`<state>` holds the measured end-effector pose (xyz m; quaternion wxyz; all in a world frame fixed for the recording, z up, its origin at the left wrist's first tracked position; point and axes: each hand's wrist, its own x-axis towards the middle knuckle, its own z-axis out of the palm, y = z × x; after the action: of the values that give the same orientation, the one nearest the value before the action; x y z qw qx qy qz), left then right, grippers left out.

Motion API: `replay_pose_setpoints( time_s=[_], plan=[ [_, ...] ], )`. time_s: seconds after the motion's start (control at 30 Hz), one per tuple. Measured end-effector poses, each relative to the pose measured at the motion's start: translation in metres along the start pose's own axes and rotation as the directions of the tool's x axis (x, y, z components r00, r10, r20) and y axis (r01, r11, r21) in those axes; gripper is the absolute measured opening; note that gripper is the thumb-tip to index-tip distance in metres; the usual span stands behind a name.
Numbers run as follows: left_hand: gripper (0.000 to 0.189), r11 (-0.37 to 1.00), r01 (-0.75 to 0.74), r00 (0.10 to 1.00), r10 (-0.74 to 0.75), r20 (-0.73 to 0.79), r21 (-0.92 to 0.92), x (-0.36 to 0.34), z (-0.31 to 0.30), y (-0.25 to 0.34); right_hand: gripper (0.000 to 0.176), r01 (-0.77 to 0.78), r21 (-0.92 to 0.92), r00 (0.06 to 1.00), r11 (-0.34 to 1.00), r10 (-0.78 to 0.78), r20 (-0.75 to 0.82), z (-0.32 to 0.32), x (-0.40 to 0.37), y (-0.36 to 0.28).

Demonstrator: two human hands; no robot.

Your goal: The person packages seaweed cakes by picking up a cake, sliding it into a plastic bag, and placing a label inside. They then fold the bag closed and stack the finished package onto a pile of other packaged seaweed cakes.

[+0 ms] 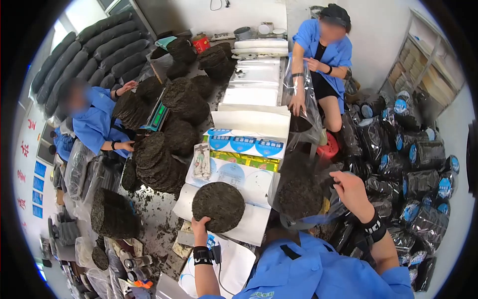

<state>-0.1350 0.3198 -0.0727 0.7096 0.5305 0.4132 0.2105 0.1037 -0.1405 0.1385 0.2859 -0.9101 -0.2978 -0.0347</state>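
Your left hand (199,225) is closed on the round tea cake (218,206), gripping the near rim only. The cake sits tilted on the white paper (249,226), most of it beyond your fingers. Risk: an edge grip on a crumbly disc could let it tip or shed. The table (154,209) already has loose bits on it.

Your right hand (351,192) clamps the rim of the clear bag (298,197), which has dark cakes inside. The held cake is left of the bag and not touching it. The thin film could slip or tear under that load.

Further out are cake stacks (157,164) and a co-worker's hand (298,107) in another bag.
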Motion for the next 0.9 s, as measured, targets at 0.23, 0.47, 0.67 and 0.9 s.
replay_pose_setpoints(
  time_s=[0.23,0.47,0.67,0.9],
  plan=[
    [0.030,0.823,0.032,0.966,-0.171,-0.193,-0.567,-0.045,-0.102,0.016,0.041,-0.038,-0.016,0.996,0.999,0.039,0.083,-0.014,-0.009,0.009],
    [0.039,0.889,0.119,0.820,-0.339,-0.462,-0.442,-0.097,-0.184,-0.039,0.040,-0.027,0.045,0.996,0.999,0.023,0.086,-0.012,-0.013,0.016],
    [0.029,0.660,-0.001,0.468,0.664,-0.583,0.751,-0.114,-0.078,-0.036,0.040,-0.093,0.085,0.988,0.992,0.082,0.134,-0.015,-0.010,0.014],
    [0.042,0.758,0.348,0.872,-0.478,-0.106,-0.551,-0.021,0.049,-0.116,0.045,-0.004,-0.020,0.999,1.000,0.005,0.052,-0.016,-0.008,0.003]
  ],
)
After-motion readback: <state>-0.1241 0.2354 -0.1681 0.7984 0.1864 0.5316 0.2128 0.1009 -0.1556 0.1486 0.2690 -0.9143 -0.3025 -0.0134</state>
